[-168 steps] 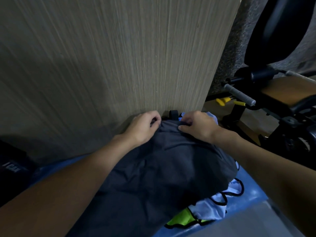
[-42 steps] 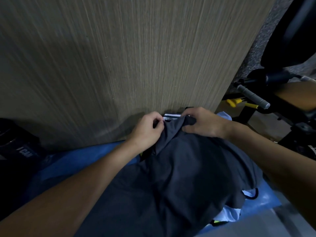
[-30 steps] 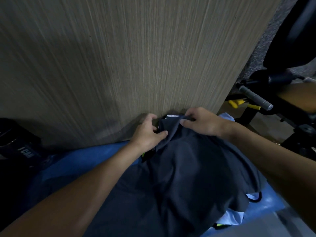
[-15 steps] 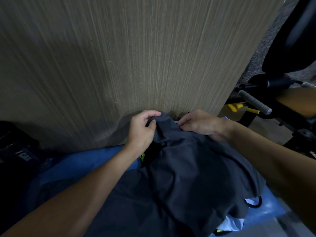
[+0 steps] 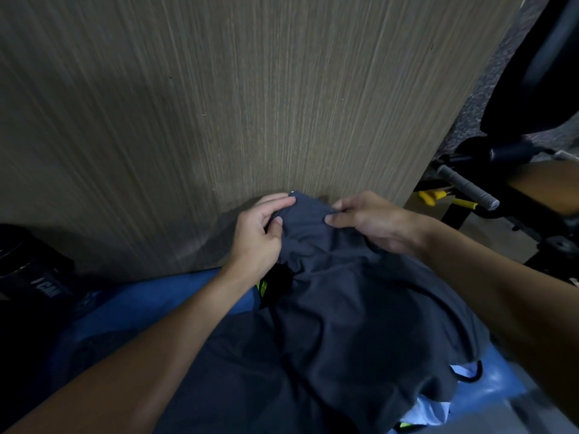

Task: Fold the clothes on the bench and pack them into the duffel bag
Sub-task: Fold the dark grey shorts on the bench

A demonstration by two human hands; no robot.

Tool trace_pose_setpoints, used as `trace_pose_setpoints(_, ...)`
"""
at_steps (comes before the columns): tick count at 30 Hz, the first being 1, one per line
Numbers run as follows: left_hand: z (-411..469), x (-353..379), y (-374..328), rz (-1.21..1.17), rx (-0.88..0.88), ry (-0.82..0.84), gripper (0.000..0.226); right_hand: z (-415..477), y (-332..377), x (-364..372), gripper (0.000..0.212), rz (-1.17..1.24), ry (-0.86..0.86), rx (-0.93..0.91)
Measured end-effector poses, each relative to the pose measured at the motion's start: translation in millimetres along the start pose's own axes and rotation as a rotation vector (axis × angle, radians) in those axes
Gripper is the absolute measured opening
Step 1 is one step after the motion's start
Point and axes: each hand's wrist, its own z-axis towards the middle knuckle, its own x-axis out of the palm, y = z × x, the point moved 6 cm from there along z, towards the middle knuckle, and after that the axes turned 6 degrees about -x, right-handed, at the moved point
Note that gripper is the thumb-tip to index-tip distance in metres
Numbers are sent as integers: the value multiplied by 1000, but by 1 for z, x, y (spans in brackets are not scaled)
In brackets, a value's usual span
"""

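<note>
A dark grey garment lies crumpled over the blue bench, its far edge raised against the wooden wall panel. My left hand pinches that far edge on the left. My right hand pinches it on the right, a short gap between the two hands. Under the grey cloth a neon yellow-green piece peeks out near my left wrist. A white garment with black trim shows at the lower right. A black bag sits at the left edge.
A tall wood-grain panel stands right behind the bench. Black gym equipment with a grey foam handle and yellow parts stands to the right. The floor shows at the lower right corner.
Both hands have kept working along the garment's far edge, shifting their grip. The edge now sits bunched higher between them. The view has drifted slightly.
</note>
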Motion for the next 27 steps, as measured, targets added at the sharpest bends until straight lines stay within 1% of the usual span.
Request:
trace_pose_setpoints(1,0,0,1,23,-9,0,44,1,3,-5,9,5,-43,-32)
trace_pose_setpoints(2,0,1,3,61,-16,1,44,4,5,-9,11,-58,-80,-72)
trace_pose_setpoints(3,1,3,5,115,-25,9,46,7,7,-14,14,-211,-104,-120)
trace_pose_setpoints(4,2,5,9,173,-45,24,48,10,9,-15,14,-418,-99,-164)
trace_pose_setpoints(5,2,8,14,224,-81,47,50,14,9,-13,15,-619,-65,-184)
trace_pose_setpoints(6,1,10,19,264,-128,71,53,16,6,-10,20,-757,-15,-183)
trace_pose_setpoints(7,0,12,25,295,-168,90,56,16,3,-7,24,-841,42,-162)
trace_pose_setpoints(9,-3,12,34,328,-244,108,58,13,-2,-3,20,-930,127,-128)
trace_pose_setpoints(11,-4,12,42,312,-318,122,50,11,-7,1,19,-971,158,-109)
trace_pose_setpoints(13,-4,14,48,309,-369,139,42,14,-11,0,18,-1008,133,-109)
trace_pose_setpoints(16,-5,15,52,324,-425,162,44,21,-13,-5,10,-1018,22,-156)
trace_pose_setpoints(20,-1,16,52,302,-465,171,50,29,-14,-15,19,-883,-136,-135)
trace_pose_setpoints(22,4,17,53,314,-473,165,50,34,-16,-18,10,-843,-115,-115)
trace_pose_setpoints(25,9,20,54,283,-496,158,45,36,-14,-17,10,-805,-23,-92)
trace_pose_setpoints(27,10,24,56,224,-522,160,45,37,-10,-23,9,-739,-90,-116)
